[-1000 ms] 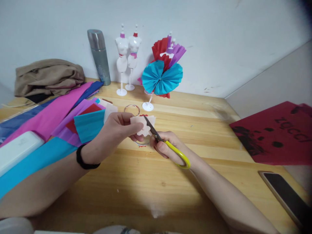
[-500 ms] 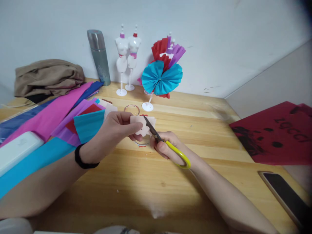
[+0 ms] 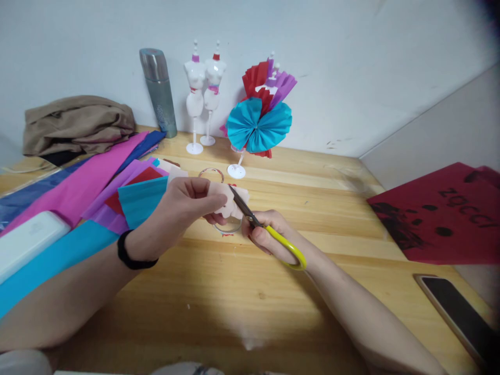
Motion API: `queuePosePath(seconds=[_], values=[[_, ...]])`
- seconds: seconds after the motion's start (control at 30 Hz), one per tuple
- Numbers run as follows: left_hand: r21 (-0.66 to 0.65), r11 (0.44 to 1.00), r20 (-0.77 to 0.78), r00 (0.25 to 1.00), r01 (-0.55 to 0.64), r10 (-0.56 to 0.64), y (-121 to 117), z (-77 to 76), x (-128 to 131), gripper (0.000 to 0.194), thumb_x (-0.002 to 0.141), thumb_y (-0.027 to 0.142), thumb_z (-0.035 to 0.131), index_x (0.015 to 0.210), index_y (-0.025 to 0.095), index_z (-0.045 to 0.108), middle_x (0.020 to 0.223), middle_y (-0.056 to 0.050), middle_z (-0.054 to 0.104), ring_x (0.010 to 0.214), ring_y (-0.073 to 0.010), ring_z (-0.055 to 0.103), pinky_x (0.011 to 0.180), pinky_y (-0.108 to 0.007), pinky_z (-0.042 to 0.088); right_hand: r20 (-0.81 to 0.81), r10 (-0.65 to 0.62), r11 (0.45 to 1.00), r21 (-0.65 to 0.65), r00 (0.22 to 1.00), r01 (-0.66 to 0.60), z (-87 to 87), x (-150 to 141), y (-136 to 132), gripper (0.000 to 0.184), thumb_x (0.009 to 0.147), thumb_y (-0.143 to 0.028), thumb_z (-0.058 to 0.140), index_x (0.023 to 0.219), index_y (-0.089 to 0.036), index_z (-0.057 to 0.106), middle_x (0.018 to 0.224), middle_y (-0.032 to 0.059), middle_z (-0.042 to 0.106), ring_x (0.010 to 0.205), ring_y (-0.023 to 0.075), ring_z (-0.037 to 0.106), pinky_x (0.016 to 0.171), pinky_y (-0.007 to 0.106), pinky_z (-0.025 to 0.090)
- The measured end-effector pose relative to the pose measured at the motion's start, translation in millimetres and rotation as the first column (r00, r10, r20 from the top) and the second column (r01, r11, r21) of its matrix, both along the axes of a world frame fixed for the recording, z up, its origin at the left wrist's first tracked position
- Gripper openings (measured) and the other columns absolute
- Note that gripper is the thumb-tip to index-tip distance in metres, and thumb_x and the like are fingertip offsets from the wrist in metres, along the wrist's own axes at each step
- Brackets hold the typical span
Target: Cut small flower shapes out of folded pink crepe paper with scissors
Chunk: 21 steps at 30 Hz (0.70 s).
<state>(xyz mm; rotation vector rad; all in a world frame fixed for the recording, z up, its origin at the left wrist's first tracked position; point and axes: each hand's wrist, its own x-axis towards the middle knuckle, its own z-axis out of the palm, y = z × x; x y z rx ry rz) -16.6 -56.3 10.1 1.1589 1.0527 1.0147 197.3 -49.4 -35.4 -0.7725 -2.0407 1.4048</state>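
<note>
My left hand (image 3: 191, 200) pinches a small pale pink piece of paper (image 3: 226, 208) between thumb and fingers; its lower edge is cut in a scalloped curve. My right hand (image 3: 269, 232) grips scissors (image 3: 287, 247) with yellow handles, their dark blades pointing up and left. The blades lie at the right side of the paper, and I cannot tell whether they are apart. Part of the paper shows behind the blades. Beneath the hands, a clear ring (image 3: 228, 226) rests on the table, partly hidden, and another ring (image 3: 211, 171) lies just beyond.
Coloured paper sheets (image 3: 142, 195) and a white case (image 3: 35, 242) are at left, near brown cloth (image 3: 78, 122). A flask (image 3: 159, 94) and white mannequins (image 3: 195, 99) stand at the wall, one wearing a blue paper fan (image 3: 260, 125). At right are a red sheet (image 3: 437, 219) and a phone (image 3: 457, 312).
My left hand has shifted slightly left with the paper, and more of the piece behind the blades shows. The scissors have barely moved.
</note>
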Motion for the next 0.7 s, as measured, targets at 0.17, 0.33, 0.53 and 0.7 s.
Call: queuePosePath(seconds=[0.17, 0.33, 0.53, 0.7], values=[[0.006, 1.000, 0.000, 1.000, 0.011, -0.011, -0.6, 2.5, -0.5, 0.023, 0.069, 0.033, 0.079, 0.060, 0.015, 0.068, 0.060, -0.002, 0.068, 0.056, -0.0118, 0.061, 0.057, -0.022, 0.050, 0.021, 0.008, 1.000, 0.015, 1.000, -0.008, 0.3, 2.8, 0.6, 0.052, 0.093, -0.066, 0.046, 0.070, -0.019, 0.048, 0.056, -0.0053, 0.036, 0.053, 0.0099, 0.031, 0.049, 0.024, 0.026], [0.010, 1.000, 0.000, 1.000, 0.012, -0.012, 0.5, 2.4, -1.6, 0.023, 0.070, 0.033, 0.079, 0.061, 0.015, 0.068, 0.063, -0.002, 0.068, 0.058, -0.0112, 0.060, 0.057, -0.021, 0.049, 0.037, 0.011, 0.997, 0.077, 0.999, -0.014, 0.3, 3.2, 3.1, 0.048, 0.094, -0.060, 0.047, 0.069, -0.019, 0.047, 0.058, -0.0053, 0.035, 0.054, 0.0096, 0.030, 0.051, 0.025, 0.026], [0.012, 1.000, -0.010, 1.000, 0.007, -0.006, 0.5, 4.1, -1.6, 0.025, 0.072, 0.033, 0.077, 0.059, 0.014, 0.066, 0.063, -0.003, 0.066, 0.057, -0.0108, 0.058, 0.057, -0.022, 0.048, 0.061, 0.018, 0.996, 0.090, 0.998, -0.024, 2.0, 3.1, 3.8, 0.049, 0.094, -0.060, 0.047, 0.068, -0.018, 0.048, 0.059, -0.0051, 0.034, 0.054, 0.0093, 0.029, 0.051, 0.025, 0.026], [0.025, 1.000, -0.031, 1.000, 0.000, 0.001, 0.1, 5.1, -1.5, 0.027, 0.077, 0.033, 0.072, 0.058, 0.016, 0.064, 0.062, -0.003, 0.065, 0.058, -0.0117, 0.058, 0.058, -0.023, 0.048, 0.070, 0.027, 0.994, 0.106, 0.997, -0.034, 0.9, 3.9, 5.0, 0.049, 0.093, -0.061, 0.047, 0.069, -0.018, 0.048, 0.059, -0.0051, 0.035, 0.053, 0.0091, 0.029, 0.050, 0.024, 0.027]])
